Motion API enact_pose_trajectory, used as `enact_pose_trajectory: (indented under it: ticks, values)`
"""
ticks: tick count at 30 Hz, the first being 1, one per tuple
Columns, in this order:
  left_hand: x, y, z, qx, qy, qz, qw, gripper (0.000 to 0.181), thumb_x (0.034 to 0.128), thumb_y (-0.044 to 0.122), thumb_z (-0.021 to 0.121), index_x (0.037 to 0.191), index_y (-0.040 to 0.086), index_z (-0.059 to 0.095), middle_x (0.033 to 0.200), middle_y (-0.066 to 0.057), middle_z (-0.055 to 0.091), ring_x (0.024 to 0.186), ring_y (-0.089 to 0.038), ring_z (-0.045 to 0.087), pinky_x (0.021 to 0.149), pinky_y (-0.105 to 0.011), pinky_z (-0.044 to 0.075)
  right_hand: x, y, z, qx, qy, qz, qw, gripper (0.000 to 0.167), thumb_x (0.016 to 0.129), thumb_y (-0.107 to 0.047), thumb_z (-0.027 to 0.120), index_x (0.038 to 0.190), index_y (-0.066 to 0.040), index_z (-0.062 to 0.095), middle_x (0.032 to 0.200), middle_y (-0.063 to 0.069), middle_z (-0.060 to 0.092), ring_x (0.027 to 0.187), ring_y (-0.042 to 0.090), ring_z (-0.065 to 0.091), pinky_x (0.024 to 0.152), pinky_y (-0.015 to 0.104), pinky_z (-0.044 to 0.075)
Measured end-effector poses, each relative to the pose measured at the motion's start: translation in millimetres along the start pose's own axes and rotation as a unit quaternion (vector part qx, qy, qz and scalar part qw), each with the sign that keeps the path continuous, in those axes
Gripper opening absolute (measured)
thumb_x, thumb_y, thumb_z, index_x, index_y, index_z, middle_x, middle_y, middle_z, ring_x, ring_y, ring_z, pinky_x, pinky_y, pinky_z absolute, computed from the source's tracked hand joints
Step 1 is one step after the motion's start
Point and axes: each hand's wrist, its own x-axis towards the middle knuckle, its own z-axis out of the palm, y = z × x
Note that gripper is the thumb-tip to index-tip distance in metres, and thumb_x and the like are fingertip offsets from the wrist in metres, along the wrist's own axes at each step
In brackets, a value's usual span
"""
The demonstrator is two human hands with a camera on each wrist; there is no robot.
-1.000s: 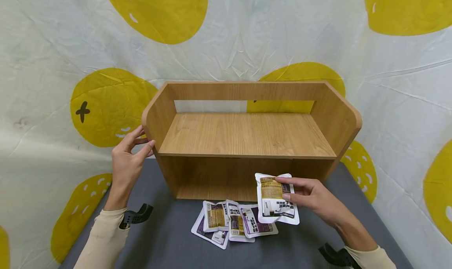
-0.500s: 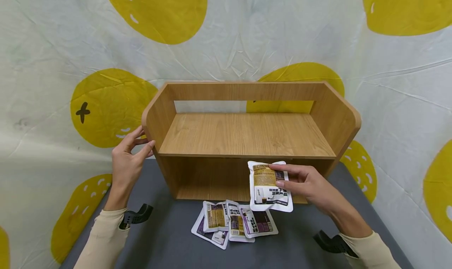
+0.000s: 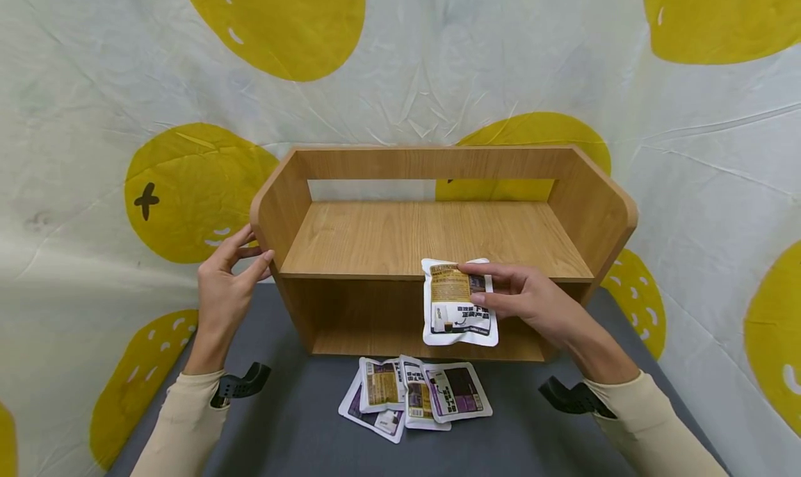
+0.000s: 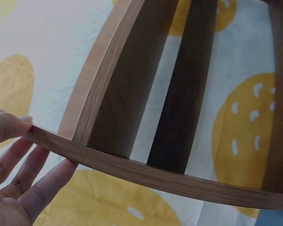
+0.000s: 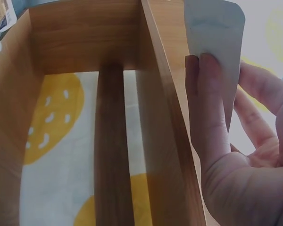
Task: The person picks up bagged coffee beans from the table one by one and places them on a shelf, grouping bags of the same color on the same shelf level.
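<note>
In the head view my right hand (image 3: 532, 300) pinches a white pouch (image 3: 459, 303) with a gold and dark label by its right side. The pouch is upright in front of the middle board of a two-tier wooden shelf (image 3: 438, 237). In the right wrist view the plain pale face of the pouch (image 5: 214, 28) shows between thumb and fingers. My left hand (image 3: 228, 286) holds the shelf's left side panel at its edge. The left wrist view shows thumb and fingers (image 4: 47, 188) on either side of that panel (image 4: 146, 176).
Several similar pouches (image 3: 459, 391), with purple or gold labels, overlap in a pile on the grey table (image 3: 300, 428) just before the shelf. A white sheet (image 3: 438, 67) with yellow shapes hangs behind. At the back of the shelf runs a rail (image 3: 438, 163) with a gap below.
My right hand has lifted the pouch up and to the left, from beside the pile to the front of the middle board. The left hand and the shelf stay put.
</note>
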Motion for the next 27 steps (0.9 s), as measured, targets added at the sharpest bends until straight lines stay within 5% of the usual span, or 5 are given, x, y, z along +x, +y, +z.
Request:
enact_pose_trajectory:
  ticks: [18,27]
  values:
    - [0.2,-2.0,0.1,-0.005,0.003,-0.002,1.0000,0.060,0.0893,-0.003,0.074,0.142,0.023,0.061,0.131,-0.014,0.064,0.099,-0.002,0.068,0.070,-0.026,0.062,46.7,-25,5,-0.009,-0.021,-0.009,0.9997,0.050,0.096,-0.025,0.073,0.145,-0.027,0.059,0.128,0.013,0.062,0.100,0.031,0.068,0.084,0.034,0.063]
    - [0.4,-3.6,0.0,-0.007,0.003,-0.001,1.0000,0.061,0.0889,-0.004,0.074,0.143,0.022,0.061,0.131,-0.014,0.064,0.099,-0.002,0.068,0.070,-0.026,0.062,68.9,-35,11,0.040,-0.041,-0.011,0.9983,0.052,0.096,-0.017,0.073,0.145,-0.020,0.058,0.128,0.019,0.063,0.103,0.030,0.070,0.088,0.037,0.063]
